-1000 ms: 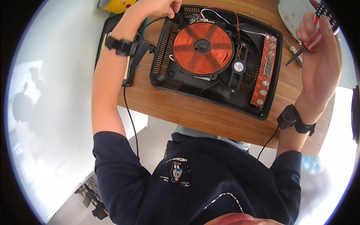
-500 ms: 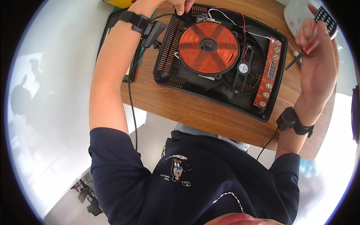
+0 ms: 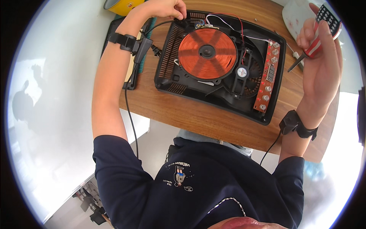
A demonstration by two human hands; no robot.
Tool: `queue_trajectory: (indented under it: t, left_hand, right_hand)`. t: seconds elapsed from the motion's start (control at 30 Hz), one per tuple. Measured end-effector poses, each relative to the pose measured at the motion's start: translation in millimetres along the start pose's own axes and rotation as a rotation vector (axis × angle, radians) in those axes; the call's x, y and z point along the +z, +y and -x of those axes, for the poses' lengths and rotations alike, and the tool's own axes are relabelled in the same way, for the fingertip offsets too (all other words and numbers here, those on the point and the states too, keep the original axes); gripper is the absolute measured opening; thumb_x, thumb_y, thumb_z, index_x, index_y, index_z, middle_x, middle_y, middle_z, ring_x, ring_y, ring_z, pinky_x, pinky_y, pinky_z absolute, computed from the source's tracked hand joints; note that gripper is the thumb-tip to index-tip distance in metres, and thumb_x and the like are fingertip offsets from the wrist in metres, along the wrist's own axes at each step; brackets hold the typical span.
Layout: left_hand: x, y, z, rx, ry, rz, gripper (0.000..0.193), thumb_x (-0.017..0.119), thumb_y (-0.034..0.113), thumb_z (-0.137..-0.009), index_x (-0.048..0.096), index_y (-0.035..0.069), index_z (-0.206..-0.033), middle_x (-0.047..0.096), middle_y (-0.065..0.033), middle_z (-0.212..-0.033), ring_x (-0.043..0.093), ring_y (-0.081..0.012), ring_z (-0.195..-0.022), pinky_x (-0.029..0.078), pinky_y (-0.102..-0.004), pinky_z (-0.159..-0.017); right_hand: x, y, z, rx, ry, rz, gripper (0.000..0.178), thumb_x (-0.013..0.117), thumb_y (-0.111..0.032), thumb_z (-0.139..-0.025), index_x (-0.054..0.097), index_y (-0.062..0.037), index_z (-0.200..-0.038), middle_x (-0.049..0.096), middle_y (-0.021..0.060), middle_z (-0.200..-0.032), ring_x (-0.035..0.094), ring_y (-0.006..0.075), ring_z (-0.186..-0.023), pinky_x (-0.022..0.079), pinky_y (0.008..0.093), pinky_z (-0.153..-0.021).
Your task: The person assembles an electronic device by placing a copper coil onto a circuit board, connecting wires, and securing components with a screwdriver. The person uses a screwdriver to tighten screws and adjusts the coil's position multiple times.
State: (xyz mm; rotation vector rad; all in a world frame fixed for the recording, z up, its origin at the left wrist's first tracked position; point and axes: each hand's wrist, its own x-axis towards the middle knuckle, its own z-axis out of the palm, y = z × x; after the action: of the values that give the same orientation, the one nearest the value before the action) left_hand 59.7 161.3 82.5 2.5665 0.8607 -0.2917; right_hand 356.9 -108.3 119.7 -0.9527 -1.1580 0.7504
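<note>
An opened induction cooker base (image 3: 213,97) lies on the wooden table, its copper coil (image 3: 190,40) facing up. Beside the coil sit a fan (image 3: 249,78) and a red button board (image 3: 263,89) with small lit lamps. My left hand (image 3: 167,8) is at the far left corner, fingertips closed around the black power cord (image 3: 162,23) where it enters the housing; the exact grip is partly hidden. Raised over the right side, my right hand (image 3: 322,68) holds a screwdriver (image 3: 314,45) with a red, patterned handle. Its tip points down and left, apart from the cooker.
A black tray-like case (image 3: 130,84) and a green mat lie at the left under my forearm. A plug (image 3: 156,50) rests by the housing. Behind stands a yellow container (image 3: 124,5); a pale bag (image 3: 293,19) is far right. Cables hang from both wrist straps.
My left hand and forearm have shifted a little left, along with the cooker's place in the picture. The right hand keeps the screwdriver almost where it was.
</note>
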Motion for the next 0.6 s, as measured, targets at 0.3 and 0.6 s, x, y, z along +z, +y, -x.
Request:
queue_trajectory:
  t: [0.3,0.6]
  left_hand:
    - [-3.9,22.5,0.7,-0.046,-0.041,-0.094,0.013,0.076,0.009,-0.084,0.078,0.001,-0.095,0.078,-0.013,-0.092,0.073,-0.0274,-0.086,0.056,-0.0398,-0.078]
    - [1.4,6.6,47.1,-0.114,0.226,0.118,0.023,0.076,0.011,-0.085,0.075,0.001,-0.106,0.077,-0.0152,-0.103,0.072,-0.0287,-0.096,0.056,-0.0395,-0.084]
  right_hand:
    - [-24.0,0.0,-10.5,-0.026,0.017,-0.048,0.031,0.05,-0.024,-0.11,0.055,0.0043,-0.122,0.047,0.0029,-0.085,0.045,0.0136,-0.08,0.037,0.031,-0.081]
    - [-33.4,-24.9,-4.5,-0.142,0.092,0.111,0.038,0.048,-0.022,-0.11,0.057,0.006,-0.133,0.052,0.0056,-0.092,0.045,0.0138,-0.083,0.035,0.0309,-0.08]
